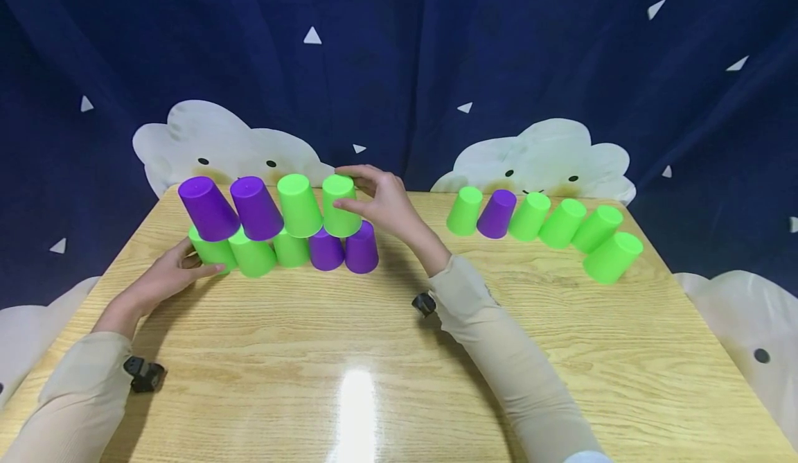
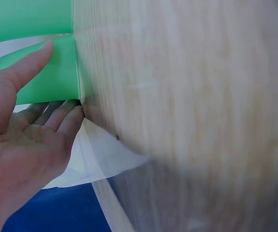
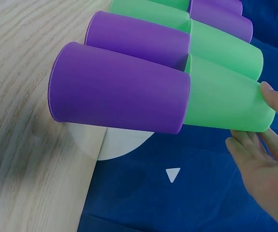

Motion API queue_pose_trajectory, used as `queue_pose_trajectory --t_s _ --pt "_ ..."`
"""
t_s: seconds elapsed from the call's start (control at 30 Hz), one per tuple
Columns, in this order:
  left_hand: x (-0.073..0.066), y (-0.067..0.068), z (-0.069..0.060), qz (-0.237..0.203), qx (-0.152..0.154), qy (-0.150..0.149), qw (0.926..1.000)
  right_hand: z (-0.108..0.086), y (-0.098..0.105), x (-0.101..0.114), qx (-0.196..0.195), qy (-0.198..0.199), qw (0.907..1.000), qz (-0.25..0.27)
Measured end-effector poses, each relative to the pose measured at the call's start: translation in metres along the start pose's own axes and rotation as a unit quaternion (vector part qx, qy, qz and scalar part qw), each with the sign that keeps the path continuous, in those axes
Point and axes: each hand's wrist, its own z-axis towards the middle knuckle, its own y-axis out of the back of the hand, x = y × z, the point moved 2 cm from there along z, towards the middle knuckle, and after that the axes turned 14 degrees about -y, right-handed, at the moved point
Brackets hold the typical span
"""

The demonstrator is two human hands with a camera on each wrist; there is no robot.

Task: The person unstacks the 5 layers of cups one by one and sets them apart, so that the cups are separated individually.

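1. Cups (image 1: 299, 206), head view: a two-tier row spans the space between both hands, narrow ends up. The lower tier, three green and two purple, stands on the desk (image 1: 280, 352); the upper tier, two purple and two green, rests on it.
2. Left hand (image 1: 171, 276), head view: clamped on the lower green end cup (image 1: 213, 255), thumb in front, fingers behind. Above this hand's thumb sits the upper purple end cup (image 1: 208, 210).
3. Right hand (image 1: 382, 203), head view: clamped on the upper green end cup (image 1: 339, 224), thumb in front, fingertips at the far side of its top. Below this hand stands the lower purple end cup (image 1: 361, 249).
4. Side row (image 1: 562, 224), head view: five green cups and one purple, well apart to the right of the right hand. Beyond both hands hangs a dark blue curtain (image 1: 374, 68).
5. Left wrist view: thumb lies against the green wall; the other fingers are on the cup's opposite side, near the desk. A second green cup adjoins, just past the thumb.
6. Right wrist view: thumb and fingers span the green cup's narrow end; purple cups adjoin its wide end, away from the palm.
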Motion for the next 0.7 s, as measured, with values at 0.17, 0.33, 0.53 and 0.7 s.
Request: queue_pose_trajectory --t_s 0.17,0.33,0.53,0.7 --pt "0.0 0.0 0.0 0.002 0.0 0.002 1.0 0.0 0.002 0.001 0.003 0.002 1.0 0.005" --pt "0.0 0.0 0.0 0.004 0.001 0.001 1.0 -0.004 0.01 0.005 0.007 0.005 0.9995 0.031" --pt "0.0 0.0 0.001 0.005 0.0 -0.001 1.0 -0.013 0.029 0.008 -0.004 0.008 0.9992 0.039" --pt "-0.002 0.0 0.0 0.001 0.002 -0.004 1.0 -0.025 0.05 0.008 -0.023 0.009 0.9987 0.045"
